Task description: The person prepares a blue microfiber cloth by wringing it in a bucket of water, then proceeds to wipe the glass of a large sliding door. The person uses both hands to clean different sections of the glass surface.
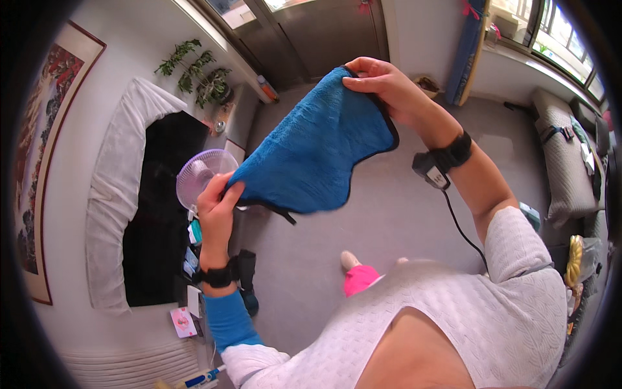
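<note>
A blue plush cloth (311,141) with a dark bound edge hangs in the air between my two hands. My left hand (216,199) pinches its lower left corner between thumb and fingers. At the upper right corner, my right hand (376,85) grips it the same way. The upper edge is pulled fairly straight, while the rest drapes down in a loose curve. A short dark loop (291,220) dangles from the lower edge, near my left hand. Both wrists wear black straps with small devices; a cable runs from the right one.
Behind my left hand stands a purple fan (197,172). A black television (160,219), partly draped with a white cover (112,209), is at the left. A potted plant (214,87) stands near the door (330,39). At the right is a grey sofa (566,160) with things on it.
</note>
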Motion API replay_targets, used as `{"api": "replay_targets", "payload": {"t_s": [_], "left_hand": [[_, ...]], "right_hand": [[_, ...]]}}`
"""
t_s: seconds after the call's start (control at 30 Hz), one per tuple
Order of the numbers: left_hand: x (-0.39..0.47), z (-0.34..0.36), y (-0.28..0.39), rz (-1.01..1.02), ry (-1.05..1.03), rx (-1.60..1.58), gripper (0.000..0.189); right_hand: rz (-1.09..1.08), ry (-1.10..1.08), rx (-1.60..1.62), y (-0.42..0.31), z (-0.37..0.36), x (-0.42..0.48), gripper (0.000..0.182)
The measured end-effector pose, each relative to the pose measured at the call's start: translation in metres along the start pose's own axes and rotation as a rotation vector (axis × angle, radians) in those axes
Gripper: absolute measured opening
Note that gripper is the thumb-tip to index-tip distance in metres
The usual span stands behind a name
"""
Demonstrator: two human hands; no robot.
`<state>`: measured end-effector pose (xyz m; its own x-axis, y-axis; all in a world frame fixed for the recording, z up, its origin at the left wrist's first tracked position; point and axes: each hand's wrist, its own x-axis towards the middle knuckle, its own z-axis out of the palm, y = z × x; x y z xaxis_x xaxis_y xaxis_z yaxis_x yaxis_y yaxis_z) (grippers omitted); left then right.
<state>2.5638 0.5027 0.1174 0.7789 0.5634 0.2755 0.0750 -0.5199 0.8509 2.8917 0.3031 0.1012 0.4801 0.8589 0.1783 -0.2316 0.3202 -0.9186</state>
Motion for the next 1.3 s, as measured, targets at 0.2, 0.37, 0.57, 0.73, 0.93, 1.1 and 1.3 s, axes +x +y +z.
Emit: {"api": "replay_targets", "payload": {"t_s": [0.2, 0.37, 0.57, 0.73, 0.93, 1.1, 1.3], "left_hand": [[0.078, -0.034, -0.089, -0.123, 0.219, -0.038, 0.028], [0.171, -0.068, -0.154, -0.138, -0.072, -0.167, 0.025], [0.314, -0.012, -0.23, -0.491, -0.229, -0.738, 0.023], [0.42, 0.041, -0.198, -0.429, -0.32, -1.161, 0.029], [0.545, 0.065, -0.2, -0.134, -0.059, -0.718, 0.026], [0.645, 0.098, -0.2, 0.514, -0.153, -0.179, 0.038], [0.74, 0.042, -0.264, 0.107, 0.165, -0.545, 0.046]], "right_hand": [[-0.22, -0.151, 0.14, 0.061, 0.007, 0.109, 0.019], [-0.052, -0.004, 0.03, 0.055, 0.017, 0.181, 0.017], [-0.075, 0.325, -0.135, 0.107, -0.03, 0.292, 0.013], [-0.412, -0.294, -0.82, 0.118, 0.025, 0.35, 0.032], [-0.226, 0.017, -0.025, 0.126, -0.069, 0.461, 0.038], [0.285, -0.058, 0.712, 0.137, -0.111, 0.565, 0.081], [0.058, -0.206, 0.742, 0.125, -0.094, 0.698, 0.089]]}}
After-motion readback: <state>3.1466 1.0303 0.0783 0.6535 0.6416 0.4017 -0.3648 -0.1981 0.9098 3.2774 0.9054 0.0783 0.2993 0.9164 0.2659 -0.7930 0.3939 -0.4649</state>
